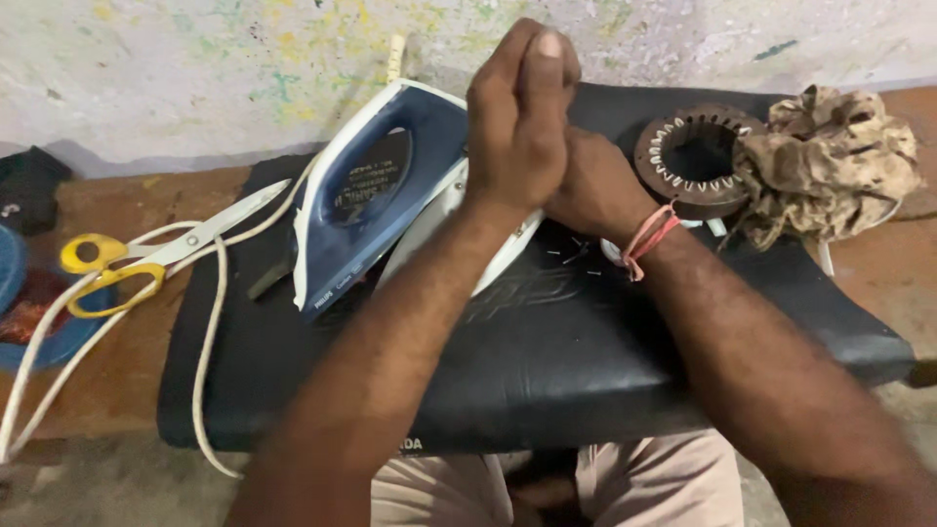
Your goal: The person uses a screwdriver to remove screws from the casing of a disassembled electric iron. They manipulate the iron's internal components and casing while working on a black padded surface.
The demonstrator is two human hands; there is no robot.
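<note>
The left hand [515,122] and the right hand [597,185] were pressed together above the middle of the frame, fingers closed against each other; whether anything lay between the palms could not be told. A red and pink thread band [648,238] circled the right wrist. Directly beneath the hands, toward 9 o'clock, a blue and white electric iron [376,200] lay on its side on a black padded cushion [547,361], its soleplate partly hidden behind the left forearm. The cushion rested on a brown counter [117,361]. The iron's white cord [210,332] trailed off toward 8 o'clock. At 9 o'clock, yellow-handled scissors [146,259] lay across the cord. At 2 o'clock from the hands sat a dark slotted metal ring [698,161], touching a crumpled brownish rag [835,161] at 3 o'clock.
</note>
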